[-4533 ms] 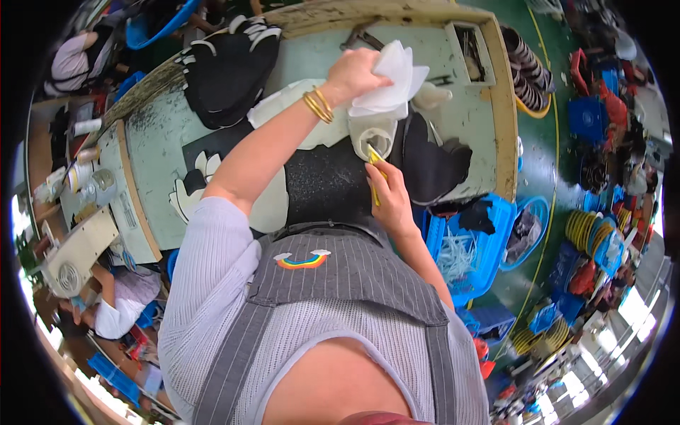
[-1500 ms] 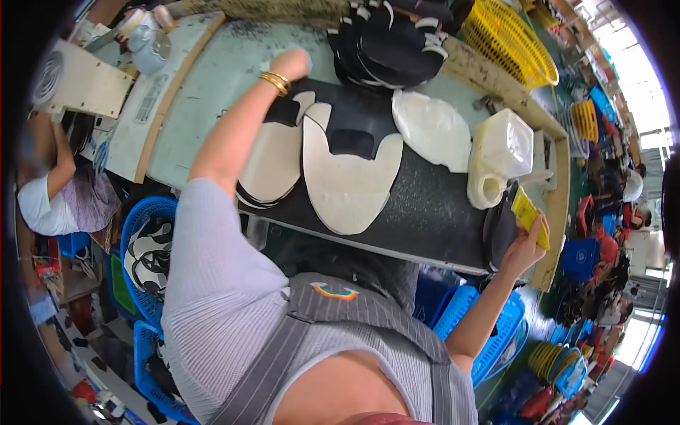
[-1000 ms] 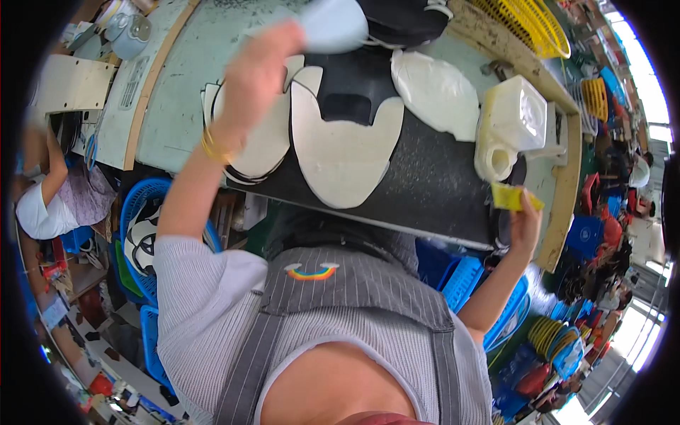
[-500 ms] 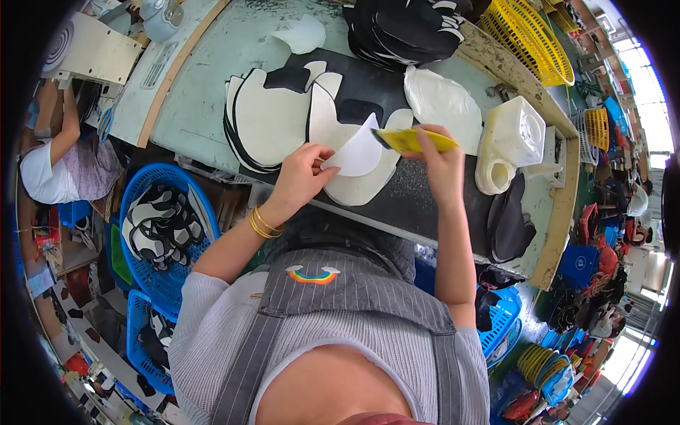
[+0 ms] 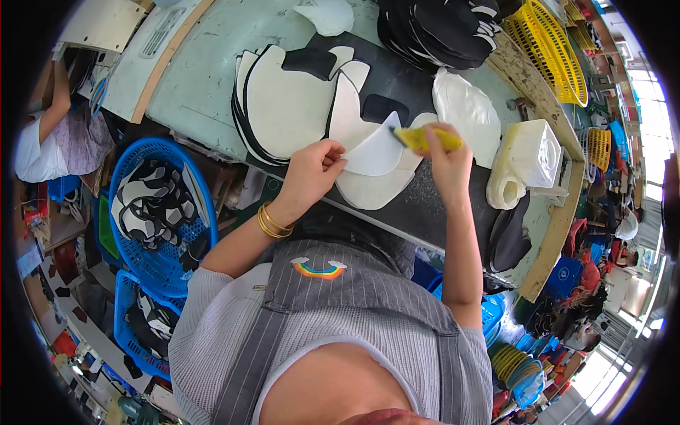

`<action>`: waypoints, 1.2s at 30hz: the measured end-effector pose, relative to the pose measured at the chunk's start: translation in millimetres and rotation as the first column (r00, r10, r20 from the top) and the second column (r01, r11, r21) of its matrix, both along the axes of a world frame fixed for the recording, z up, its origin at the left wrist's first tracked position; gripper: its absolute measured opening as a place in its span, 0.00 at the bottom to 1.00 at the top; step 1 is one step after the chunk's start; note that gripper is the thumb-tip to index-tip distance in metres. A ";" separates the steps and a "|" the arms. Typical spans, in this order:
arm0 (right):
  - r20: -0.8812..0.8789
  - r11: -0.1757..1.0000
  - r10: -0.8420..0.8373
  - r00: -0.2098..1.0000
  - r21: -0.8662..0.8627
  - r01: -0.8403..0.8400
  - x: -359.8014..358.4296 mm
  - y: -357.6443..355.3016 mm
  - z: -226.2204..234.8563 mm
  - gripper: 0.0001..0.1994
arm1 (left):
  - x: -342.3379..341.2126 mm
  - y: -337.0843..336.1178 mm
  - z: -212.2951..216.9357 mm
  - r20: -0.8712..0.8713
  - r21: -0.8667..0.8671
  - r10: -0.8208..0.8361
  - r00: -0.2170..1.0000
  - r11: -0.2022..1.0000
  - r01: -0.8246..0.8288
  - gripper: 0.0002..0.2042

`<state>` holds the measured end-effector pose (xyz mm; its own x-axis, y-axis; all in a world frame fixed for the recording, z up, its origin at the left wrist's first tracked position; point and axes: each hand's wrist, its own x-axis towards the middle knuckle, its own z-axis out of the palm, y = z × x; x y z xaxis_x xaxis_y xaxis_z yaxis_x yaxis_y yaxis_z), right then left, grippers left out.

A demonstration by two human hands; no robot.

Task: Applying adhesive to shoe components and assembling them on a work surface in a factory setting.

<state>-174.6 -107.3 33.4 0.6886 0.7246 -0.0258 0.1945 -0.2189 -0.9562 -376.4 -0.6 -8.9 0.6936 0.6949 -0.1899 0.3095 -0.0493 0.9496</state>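
The left hand [image 5: 309, 175] pinches the edge of a thin white sheet [image 5: 372, 152] with its fingers and thumb, and the right hand [image 5: 448, 159] is closed around a yellow brush [image 5: 419, 139]. The biggest thing is the pale green table [image 5: 191, 92], and a black mat [image 5: 453, 212] lies on it. A round blue basket [image 5: 159, 263] full of black and white bits is below the table, to the left. A big stack of black pieces [image 5: 432, 32] is at the far side. Closer in, a pile of cream pieces [image 5: 287, 106] sits beside one more cream piece [image 5: 375, 195] on the mat. A white tub [image 5: 535, 152] with a round spout stands to the right. The thin sheet is over the single cream piece. The brush's dark tip is at the sheet's right edge; I can't tell if they touch.
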 end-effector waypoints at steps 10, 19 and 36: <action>-0.208 0.985 0.163 0.965 -0.020 -0.170 -38.8 -5.4 -2.1 0.08 | -6.0 6.9 -2.0 -0.013 -0.057 -0.045 0.999 0.997 0.044 0.07; 0.058 0.999 0.041 0.997 -0.010 -0.040 -3.5 -4.0 1.9 0.08 | -3.5 2.1 -1.7 -0.007 -0.013 0.051 0.999 0.999 -0.051 0.07; 0.902 0.945 0.281 0.326 -0.202 -0.257 -77.7 -29.2 35.8 0.09 | -5.1 -7.3 44.7 0.207 -0.553 0.291 0.934 0.822 -0.133 0.07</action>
